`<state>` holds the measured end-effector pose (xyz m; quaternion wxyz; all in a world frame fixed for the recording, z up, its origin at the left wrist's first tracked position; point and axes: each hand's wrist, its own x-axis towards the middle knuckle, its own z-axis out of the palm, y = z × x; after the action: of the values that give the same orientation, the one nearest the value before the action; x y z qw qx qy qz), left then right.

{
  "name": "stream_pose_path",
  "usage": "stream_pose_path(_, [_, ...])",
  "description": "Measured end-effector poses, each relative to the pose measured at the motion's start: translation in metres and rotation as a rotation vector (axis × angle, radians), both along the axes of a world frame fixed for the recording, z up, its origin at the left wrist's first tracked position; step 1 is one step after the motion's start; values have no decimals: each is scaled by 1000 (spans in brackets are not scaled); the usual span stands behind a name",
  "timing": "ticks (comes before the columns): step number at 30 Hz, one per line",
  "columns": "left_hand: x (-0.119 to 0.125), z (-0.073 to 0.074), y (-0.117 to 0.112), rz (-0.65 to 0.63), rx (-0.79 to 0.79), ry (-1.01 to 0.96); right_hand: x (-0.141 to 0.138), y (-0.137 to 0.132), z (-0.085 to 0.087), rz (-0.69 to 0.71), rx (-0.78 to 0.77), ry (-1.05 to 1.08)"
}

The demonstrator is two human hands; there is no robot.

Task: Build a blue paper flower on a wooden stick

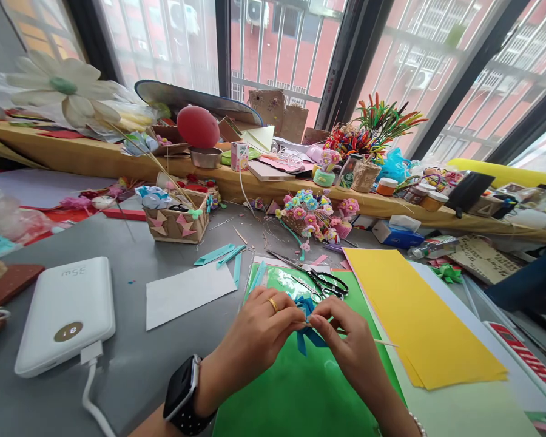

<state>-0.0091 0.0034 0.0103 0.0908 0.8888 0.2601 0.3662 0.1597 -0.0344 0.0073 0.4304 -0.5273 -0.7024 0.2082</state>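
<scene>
Over a glossy green sheet (295, 394), my left hand (266, 325) and my right hand (348, 334) meet at the fingertips. Both pinch a blue folded-paper piece (316, 338), with strips sticking out above and below the fingers; its middle is partly hidden. A thin pale stick (386, 343) juts out to the right of my right hand, and whether it is held cannot be seen. Black-handled scissors (332, 282) lie just beyond the hands. Folded light-blue paper strips (213, 255) rest behind a white paper piece (188, 297) to the left.
A white power bank (68, 315) with a cable lies at left. Yellow paper sheets (428, 321) are stacked at right. Farther back stand a cardboard box (177, 224) and a bunch of small craft flowers (309, 212), below a cluttered ledge (141, 167).
</scene>
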Motion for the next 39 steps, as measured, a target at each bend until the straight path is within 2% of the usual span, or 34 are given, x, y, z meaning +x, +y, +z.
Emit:
stream_pose_path(8, [0,-2,-2,-10,75,40,3,0,2,-6,-54,-23])
stream_pose_path(19, [-2,0,0,-37,102,73,5,3,1,75,-67,-29])
stream_pose_path(26, [-1,-2,1,-28,82,74,6,3,2,74,-97,-25])
stream_pose_path(34, [-6,2,4,21,31,115,2,2,-3,56,59,-162])
stream_pose_path(39, [-7,4,6,-5,33,153,1,3,-10,38,177,-242])
